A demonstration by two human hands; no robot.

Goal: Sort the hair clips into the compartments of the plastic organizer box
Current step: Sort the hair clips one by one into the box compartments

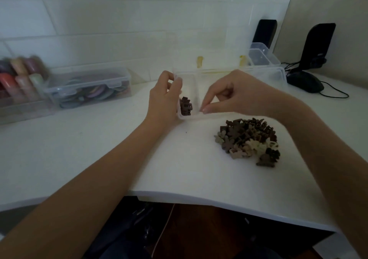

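Both hands (pixel 165 97) (pixel 235 95) grip organizer box (pixel 188 117) — long axis left-right.

The scene is dim and flat, with a cool greenish cast over the white surface (pixel 189 169) and the tiled wall (pixel 99 19). Shadows are soft and faint, so no clear light direction shows. Motion blur smears the coloured rolls (pixel 20 75) at the left edge of the frame. Wide-angle distortion bends the wall lines and the surface's front edge. The lower middle of the frame falls into near-black murk, and fine detail is soft throughout.
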